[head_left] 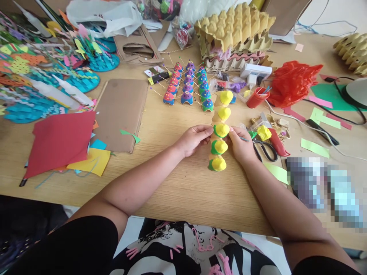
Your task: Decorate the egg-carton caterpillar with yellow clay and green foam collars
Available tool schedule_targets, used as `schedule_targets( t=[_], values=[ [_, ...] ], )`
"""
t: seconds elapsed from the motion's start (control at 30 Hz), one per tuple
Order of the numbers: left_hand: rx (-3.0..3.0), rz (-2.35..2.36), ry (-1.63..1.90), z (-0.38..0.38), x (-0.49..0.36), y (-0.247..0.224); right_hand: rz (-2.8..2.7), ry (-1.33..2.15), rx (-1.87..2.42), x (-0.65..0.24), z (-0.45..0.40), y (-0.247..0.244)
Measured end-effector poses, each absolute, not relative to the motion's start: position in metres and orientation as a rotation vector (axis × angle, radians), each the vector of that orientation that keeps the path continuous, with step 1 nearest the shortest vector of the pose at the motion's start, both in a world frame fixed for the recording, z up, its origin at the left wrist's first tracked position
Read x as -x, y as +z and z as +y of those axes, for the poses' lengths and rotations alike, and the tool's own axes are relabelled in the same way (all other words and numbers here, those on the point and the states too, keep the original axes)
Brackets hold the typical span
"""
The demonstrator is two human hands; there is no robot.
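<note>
A strip of egg-carton cups [219, 147] stands out in front of me, its several bumps capped in yellow, the nearer three with green along one side. My left hand [197, 140] pinches its left edge at the middle cup. On the opposite edge, my right hand [241, 144] grips the strip with thumb and fingers; a thin blue-grey stick [244, 139] pokes out beside those fingers. Beyond the strip sit three finished-looking painted rows: a red-and-blue one [171, 88], a purple-and-blue one [187, 88] and a green-and-blue one [204, 89], with pins sticking out.
Black-handled scissors [266, 150], a yellow lump [264, 133] and a red cup [257, 97] lie right of my hands. Egg trays [235, 30] are stacked behind. Cardboard [122, 114], red sheet [63, 141] and blue crafts [83, 80] occupy the left.
</note>
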State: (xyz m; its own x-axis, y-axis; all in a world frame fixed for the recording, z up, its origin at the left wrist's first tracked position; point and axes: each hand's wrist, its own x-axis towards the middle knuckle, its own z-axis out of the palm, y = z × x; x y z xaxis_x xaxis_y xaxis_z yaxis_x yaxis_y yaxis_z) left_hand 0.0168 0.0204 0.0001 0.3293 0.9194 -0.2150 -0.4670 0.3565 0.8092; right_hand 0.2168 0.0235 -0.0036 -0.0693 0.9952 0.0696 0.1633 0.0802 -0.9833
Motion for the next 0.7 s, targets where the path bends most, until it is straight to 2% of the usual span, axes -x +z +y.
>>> schedule_targets(
  t=[0.3, 0.7],
  values=[
    [-0.893, 0.856, 1.07, 0.023, -0.017, -0.006, -1.457, 0.966, 1.35, -0.21, 0.015, 0.013],
    [-1.833, 1.25, 1.036, 0.013, -0.009, 0.002, -1.731, 0.685, 1.583, -0.215, 0.015, 0.014]
  ],
)
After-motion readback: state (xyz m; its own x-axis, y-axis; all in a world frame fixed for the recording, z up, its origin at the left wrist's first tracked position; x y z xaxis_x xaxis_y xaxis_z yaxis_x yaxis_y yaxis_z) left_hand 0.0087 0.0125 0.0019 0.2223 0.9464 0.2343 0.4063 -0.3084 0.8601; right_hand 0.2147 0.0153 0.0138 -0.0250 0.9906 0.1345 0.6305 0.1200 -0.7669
